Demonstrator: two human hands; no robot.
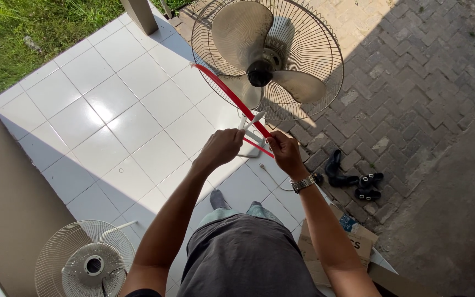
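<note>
— What is held by the hands?

— A red rim band [232,99] is gripped at its lower end. The left hand [221,147] is closed into a fist around it, and the right hand [285,150] is closed on it just beside the left, with a wristwatch [302,183] seen on that wrist.

— Where is the band found?

— It is stretched up and to the left from the hands, across the lower left edge of the wire guard [314,82] of a standing fan [268,60]. Whether it is seated on the guard's edge or only laid against it cannot be told.

— How is the fan set?

— It is stood on the white tiled floor [111,115], at the edge where brick paving [413,82] begins. Its pale blades [243,30] and dark hub [260,72] are seen through the guard, and its white base [251,146] is partly hidden behind the hands.

— What else is seen?

— A second wire guard [83,261], detached, is laid flat on the floor at lower left. Dark sandals [353,181] are left on the paving to the right, and a cardboard box [353,245] is placed near the right elbow. Grass [28,33] is seen at upper left.
</note>
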